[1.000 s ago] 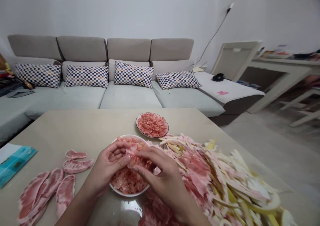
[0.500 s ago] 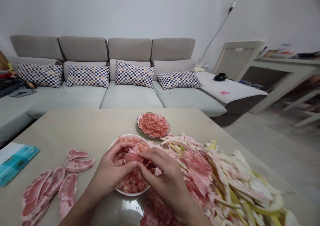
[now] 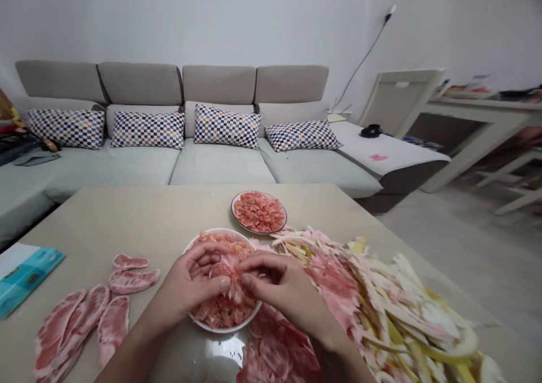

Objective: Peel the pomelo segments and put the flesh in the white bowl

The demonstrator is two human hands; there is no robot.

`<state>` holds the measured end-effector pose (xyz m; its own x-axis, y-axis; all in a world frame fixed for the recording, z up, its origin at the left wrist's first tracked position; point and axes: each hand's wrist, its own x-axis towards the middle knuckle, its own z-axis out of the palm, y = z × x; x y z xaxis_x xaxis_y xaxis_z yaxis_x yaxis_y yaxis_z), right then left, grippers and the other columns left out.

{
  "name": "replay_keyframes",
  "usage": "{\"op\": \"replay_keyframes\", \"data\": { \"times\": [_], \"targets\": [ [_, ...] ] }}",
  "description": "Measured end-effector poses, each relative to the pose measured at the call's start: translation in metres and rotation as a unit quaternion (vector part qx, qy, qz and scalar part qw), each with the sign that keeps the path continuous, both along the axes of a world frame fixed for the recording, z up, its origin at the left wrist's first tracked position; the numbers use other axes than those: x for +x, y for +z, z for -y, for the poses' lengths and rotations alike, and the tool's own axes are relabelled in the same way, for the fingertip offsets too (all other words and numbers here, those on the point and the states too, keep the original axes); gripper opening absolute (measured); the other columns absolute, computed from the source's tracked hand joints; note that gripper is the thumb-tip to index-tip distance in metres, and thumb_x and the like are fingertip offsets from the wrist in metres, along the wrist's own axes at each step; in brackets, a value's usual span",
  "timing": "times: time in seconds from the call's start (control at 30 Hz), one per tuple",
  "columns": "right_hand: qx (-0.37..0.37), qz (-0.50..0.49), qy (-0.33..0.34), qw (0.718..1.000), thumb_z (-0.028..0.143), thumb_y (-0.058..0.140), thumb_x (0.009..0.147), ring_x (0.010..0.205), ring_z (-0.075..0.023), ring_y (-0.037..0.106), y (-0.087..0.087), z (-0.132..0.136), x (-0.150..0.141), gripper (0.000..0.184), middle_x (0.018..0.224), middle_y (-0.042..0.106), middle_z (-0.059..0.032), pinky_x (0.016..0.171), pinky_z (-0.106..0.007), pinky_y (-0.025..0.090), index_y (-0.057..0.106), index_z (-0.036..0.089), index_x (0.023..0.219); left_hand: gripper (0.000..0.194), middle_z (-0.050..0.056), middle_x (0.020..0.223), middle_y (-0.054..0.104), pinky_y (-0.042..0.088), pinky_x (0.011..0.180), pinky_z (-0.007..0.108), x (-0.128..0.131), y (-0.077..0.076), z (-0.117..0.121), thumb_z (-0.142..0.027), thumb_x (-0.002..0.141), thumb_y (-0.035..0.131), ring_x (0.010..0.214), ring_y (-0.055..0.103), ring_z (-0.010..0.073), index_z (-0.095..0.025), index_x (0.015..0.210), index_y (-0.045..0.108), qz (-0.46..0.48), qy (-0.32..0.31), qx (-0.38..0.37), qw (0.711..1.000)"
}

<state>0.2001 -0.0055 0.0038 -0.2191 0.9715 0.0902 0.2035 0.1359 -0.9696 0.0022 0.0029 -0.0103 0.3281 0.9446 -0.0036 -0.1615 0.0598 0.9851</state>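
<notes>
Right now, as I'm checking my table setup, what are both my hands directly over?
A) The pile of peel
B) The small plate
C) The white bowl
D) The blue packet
C. The left hand and right hand both sit above the white bowl heaped with pink fruit flesh.

Compared with the earlier views, the right hand (image 3: 288, 295) has shifted slightly toward the right of the frame, exposing more of the white bowl (image 3: 224, 327) of pink pomelo pulp (image 3: 222, 309) at lower centre.
</notes>
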Motion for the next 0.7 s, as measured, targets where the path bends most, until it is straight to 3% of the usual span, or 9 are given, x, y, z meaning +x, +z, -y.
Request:
{"op": "replay_keyframes", "data": {
  "times": [0.1, 0.27, 0.47, 0.7],
  "targets": [
    [-0.005, -0.018, -0.003, 1.0, 0.027, 0.068, 0.075, 0.071, -0.0171, 0.066, 0.0, -0.001, 0.003, 0.014, 0.079, 0.074, -0.0047, 0.06, -0.027, 0.051, 0.075, 0.018, 0.082, 0.038, 0.007, 0.114, 0.067, 0.047, 0.091, 0.03, -0.002, 0.0, -0.001, -0.022, 0.07, 0.08, 0.105, 0.06, 0.0206, -0.021, 0.105, 0.064, 0.008, 0.007, -0.006, 1.0],
    [0.068, 0.031, -0.057, 0.996, 0.021, 0.064, 0.077, 0.079, -0.0176, 0.066, 0.005, 0.002, 0.005, 0.013, 0.09, 0.073, -0.0046, 0.064, -0.027, 0.053, 0.074, 0.02, 0.085, 0.037, 0.007, 0.115, 0.066, 0.049, 0.091, 0.029, -0.004, 0.002, -0.003, -0.022, 0.072, 0.079, 0.106, 0.061, 0.0206, -0.02, 0.106, 0.064, 0.016, 0.043, -0.013, 0.999],
    [0.129, 0.139, 0.003, 0.982, 0.015, 0.059, 0.082, 0.097, -0.0204, 0.065, 0.002, 0.006, 0.005, 0.025, 0.108, 0.069, -0.005, 0.07, -0.029, 0.054, 0.072, 0.025, 0.1, 0.034, 0.005, 0.117, 0.066, 0.049, 0.091, 0.026, -0.004, 0.003, -0.006, -0.025, 0.076, 0.077, 0.108, 0.061, 0.0189, -0.023, 0.107, 0.064, 0.024, 0.063, -0.017, 0.998],
    [0.206, 0.137, -0.074, 0.966, 0.022, 0.066, 0.084, 0.092, -0.0206, 0.064, -0.007, 0.012, -0.012, 0.016, 0.099, 0.067, -0.0059, 0.082, -0.034, 0.054, 0.067, 0.022, 0.1, 0.033, 0.005, 0.117, 0.066, 0.048, 0.093, 0.027, -0.002, -0.001, -0.004, -0.025, 0.076, 0.077, 0.107, 0.06, 0.0184, -0.022, 0.107, 0.064, 0.009, 0.059, 0.001, 0.998]
  ]
}}
